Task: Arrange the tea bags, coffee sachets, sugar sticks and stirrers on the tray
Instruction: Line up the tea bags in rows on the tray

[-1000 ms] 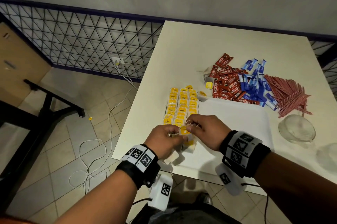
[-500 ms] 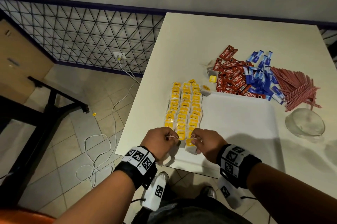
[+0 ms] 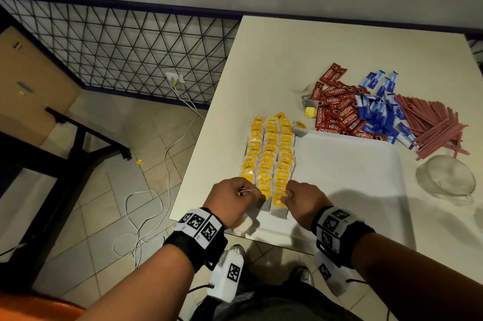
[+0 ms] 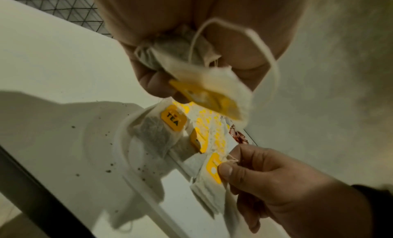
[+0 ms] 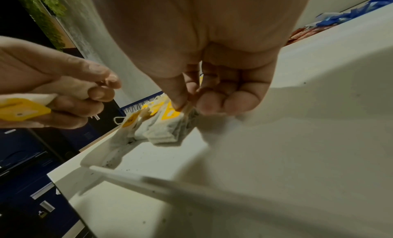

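- Tray [image 3: 347, 177]: I see tea bags [image 3: 269, 150] in three columns along its left side, long axis near–far.
- My left hand [image 3: 230, 197] grips a spare bag.
- My right hand [image 3: 300, 199] pinches the right column's nearest bag — its nearer neighbour.

Right hand [image 5: 212, 70] fingers [image 5: 176, 97] pinch tea bag [image 5: 168, 124].

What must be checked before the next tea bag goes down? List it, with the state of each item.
1. Left hand grips a tea bag: ok.
2. Right hand pinches the front bag of the right row: ok.
3. Tea bag rows tidy on the tray: ok.
4. Held bag's string free of tangles: cannot tell.
5. Coffee sachets, sugar sticks and stirrers on the tray: not ok, still on the table.
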A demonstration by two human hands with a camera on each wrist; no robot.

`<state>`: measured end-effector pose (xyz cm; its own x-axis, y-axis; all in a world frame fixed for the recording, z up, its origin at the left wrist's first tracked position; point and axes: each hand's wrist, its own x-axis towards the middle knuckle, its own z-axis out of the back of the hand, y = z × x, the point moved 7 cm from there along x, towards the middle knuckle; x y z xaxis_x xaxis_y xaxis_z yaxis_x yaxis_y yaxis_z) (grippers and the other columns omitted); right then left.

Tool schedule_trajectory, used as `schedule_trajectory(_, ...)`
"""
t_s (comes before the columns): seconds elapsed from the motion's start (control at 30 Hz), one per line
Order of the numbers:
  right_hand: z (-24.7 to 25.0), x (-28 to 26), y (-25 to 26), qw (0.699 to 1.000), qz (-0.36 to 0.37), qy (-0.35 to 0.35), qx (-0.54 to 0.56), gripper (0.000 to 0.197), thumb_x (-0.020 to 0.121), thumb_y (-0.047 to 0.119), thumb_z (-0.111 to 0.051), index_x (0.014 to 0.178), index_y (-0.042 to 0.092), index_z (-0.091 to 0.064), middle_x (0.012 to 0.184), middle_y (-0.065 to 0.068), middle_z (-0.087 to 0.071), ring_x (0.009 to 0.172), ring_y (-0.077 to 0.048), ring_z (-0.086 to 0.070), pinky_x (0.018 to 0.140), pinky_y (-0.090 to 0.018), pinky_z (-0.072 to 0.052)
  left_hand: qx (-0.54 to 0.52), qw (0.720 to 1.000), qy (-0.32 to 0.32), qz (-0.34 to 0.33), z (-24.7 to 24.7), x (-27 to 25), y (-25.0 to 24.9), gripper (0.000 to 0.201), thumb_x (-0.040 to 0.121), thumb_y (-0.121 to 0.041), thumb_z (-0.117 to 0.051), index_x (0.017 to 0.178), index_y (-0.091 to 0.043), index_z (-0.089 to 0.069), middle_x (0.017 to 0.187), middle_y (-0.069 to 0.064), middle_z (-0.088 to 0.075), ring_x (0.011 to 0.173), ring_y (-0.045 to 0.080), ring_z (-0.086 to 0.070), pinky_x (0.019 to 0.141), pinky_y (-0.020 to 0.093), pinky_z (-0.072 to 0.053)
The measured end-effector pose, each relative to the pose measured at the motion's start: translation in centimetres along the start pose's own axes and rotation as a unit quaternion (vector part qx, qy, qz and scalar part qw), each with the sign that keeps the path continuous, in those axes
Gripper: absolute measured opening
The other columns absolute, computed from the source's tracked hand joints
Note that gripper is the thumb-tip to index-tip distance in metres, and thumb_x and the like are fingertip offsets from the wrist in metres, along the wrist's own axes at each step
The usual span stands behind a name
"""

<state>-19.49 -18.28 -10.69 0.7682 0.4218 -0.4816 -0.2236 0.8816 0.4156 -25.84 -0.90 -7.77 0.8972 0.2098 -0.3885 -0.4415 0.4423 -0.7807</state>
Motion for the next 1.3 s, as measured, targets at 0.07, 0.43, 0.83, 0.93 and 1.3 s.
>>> schedule_trajectory(0.07, 0.3, -0.2, 0.0, 1.0, -0.001, -0.006, -0.007, 0.018, 0.097, 0.034, -0.047, 0.089, 0.02, -0.039, 0.094, -0.004, -0.056, 0.088, -0.025, -0.051, 0.07, -0.028, -0.031, -0.081, 0.996, -0.012, 0.029, 0.2, 0.0, 0.1, 0.013, 0.085, -0.03, -0.067, 0.075, -0.022, -0.069, 0.075, -0.004, -0.07, 0.061, 0.012, -0.063, 0.058, 0.026, -0.049)
schedule_trajectory(0.43, 5.2, -3.9, 8.9, 0.931, 0.351, 0.001, 0.098, 0.028, 0.082, 0.031, -0.068, 0.11, 0.028, -0.069, 0.109, 0.015, -0.05, 0.1, 0.007, -0.047, 0.088, -0.012, -0.037, -0.542, 0.802, 0.023, 0.252, -2.7, -0.6, 0.4, 0.042, 0.097, -0.05, -0.046, 0.084, -0.011, -0.055, 0.06, 0.005, -0.048, 0.049, 0.023, -0.053, 0.042, 0.023, -0.044)
schedule_trajectory(0.83, 8.5, -2.4, 8.5, 0.965, 0.229, -0.029, 0.125, 0.007, 0.089, 0.027, -0.064, 0.085, 0.032, -0.061, 0.075, 0.018, -0.059, 0.061, 0.0, -0.053, 0.058, -0.011, -0.035, -0.186, 0.974, -0.003, -0.128, 2.2, -0.5, -3.7, 0.016, 0.077, -0.019, -0.077, 0.091, -0.018, -0.069, 0.093, -0.002, -0.065, 0.07, -0.002, -0.061, 0.065, 0.012, -0.047)
schedule_trajectory(0.93, 9.4, -2.2, 8.7, 0.966, 0.217, -0.052, 0.131, 0.003, 0.087, 0.025, -0.066, 0.084, 0.026, -0.066, 0.079, 0.018, -0.059, 0.061, -0.002, -0.051, 0.059, -0.011, -0.035, -0.117, 0.982, -0.024, -0.145, 2.3, 0.1, -4.1, 0.011, 0.075, -0.01, -0.081, 0.082, -0.01, -0.072, 0.092, 0.001, -0.066, 0.07, -0.004, -0.056, 0.067, 0.011, -0.043)
schedule_trajectory(1.3, 9.8, -1.7, 9.0, 0.969, 0.213, -0.077, 0.101, 0.01, 0.09, 0.022, -0.062, 0.096, 0.018, -0.07, 0.084, 0.014, -0.058, 0.071, 0.02, -0.048, 0.064, -0.001, -0.033, -0.068, 0.994, -0.012, -0.09, 1.6, 1.1, -3.5, 0.004, 0.083, -0.023, -0.075, 0.083, -0.019, -0.072, 0.08, -0.002, -0.069, 0.063, 0.009, -0.054, 0.064, 0.021, -0.045)
